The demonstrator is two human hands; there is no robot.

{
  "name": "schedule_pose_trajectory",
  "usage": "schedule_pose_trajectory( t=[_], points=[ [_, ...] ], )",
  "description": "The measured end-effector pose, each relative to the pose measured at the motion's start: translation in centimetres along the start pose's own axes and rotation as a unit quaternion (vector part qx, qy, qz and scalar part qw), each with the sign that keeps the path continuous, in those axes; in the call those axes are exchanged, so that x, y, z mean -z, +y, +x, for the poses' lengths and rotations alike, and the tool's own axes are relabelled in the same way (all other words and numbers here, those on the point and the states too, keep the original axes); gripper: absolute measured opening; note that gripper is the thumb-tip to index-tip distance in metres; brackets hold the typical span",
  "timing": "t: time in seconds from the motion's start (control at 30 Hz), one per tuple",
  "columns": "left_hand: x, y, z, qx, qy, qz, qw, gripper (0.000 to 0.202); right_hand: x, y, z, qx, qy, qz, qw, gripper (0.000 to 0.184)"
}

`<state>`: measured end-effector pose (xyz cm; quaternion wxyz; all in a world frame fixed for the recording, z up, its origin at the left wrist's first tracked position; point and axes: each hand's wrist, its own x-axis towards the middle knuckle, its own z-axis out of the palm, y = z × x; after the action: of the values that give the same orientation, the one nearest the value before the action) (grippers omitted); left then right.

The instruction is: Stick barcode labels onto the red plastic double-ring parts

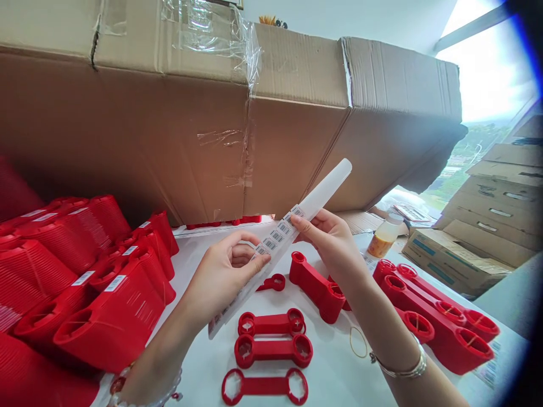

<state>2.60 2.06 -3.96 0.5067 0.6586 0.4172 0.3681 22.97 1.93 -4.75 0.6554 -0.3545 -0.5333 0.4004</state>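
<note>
My left hand (224, 271) and my right hand (328, 237) hold a long white backing strip of barcode stickers (280, 232) slanted above the table. The left thumb and fingers pinch its lower middle. The right hand's fingers press on a sticker near the strip's upper part, where the backing is bare. Below the hands lie flat red double-ring plastic parts (274, 350) on the white table (335, 367).
Stacked red ribbed parts with barcode labels (114, 294) fill the left. Thicker red double-ring pieces (441, 322) lie at right, one (316, 285) in the middle. A yellow rubber band (358, 342), a small bottle (384, 237) and large cardboard boxes (212, 113) stand behind.
</note>
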Motion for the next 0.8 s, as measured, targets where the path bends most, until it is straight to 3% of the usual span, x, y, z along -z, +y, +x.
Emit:
schedule_pose_trajectory(
  t=[0.2, 0.4, 0.57, 0.67, 0.8],
  points=[
    [0.8, -0.2, 0.4, -0.018, -0.052, 0.012, 0.998, 0.03, 1.1, -0.2, 0.4, 0.031, 0.037, 0.015, 0.999, 0.019],
    [0.5, -0.8, 0.8, -0.039, 0.027, 0.024, 0.999, 0.027, 1.5, -0.7, 0.2, 0.052, 0.029, 0.016, 0.998, 0.015],
    [0.5, -0.7, 0.6, -0.026, 0.051, 0.012, 0.998, 0.025, 1.4, -0.8, 0.1, 0.069, 0.021, 0.011, 0.997, 0.009],
    [0.6, -0.6, 0.5, -0.017, 0.039, 0.017, 0.999, 0.025, 1.6, -0.8, 0.1, 0.073, 0.031, -0.004, 0.997, 0.009],
    [0.8, -0.4, 0.5, 0.017, -0.017, 0.045, 0.999, 0.034, 1.7, -0.8, 0.1, 0.068, 0.037, -0.018, 0.997, 0.013]
  ],
)
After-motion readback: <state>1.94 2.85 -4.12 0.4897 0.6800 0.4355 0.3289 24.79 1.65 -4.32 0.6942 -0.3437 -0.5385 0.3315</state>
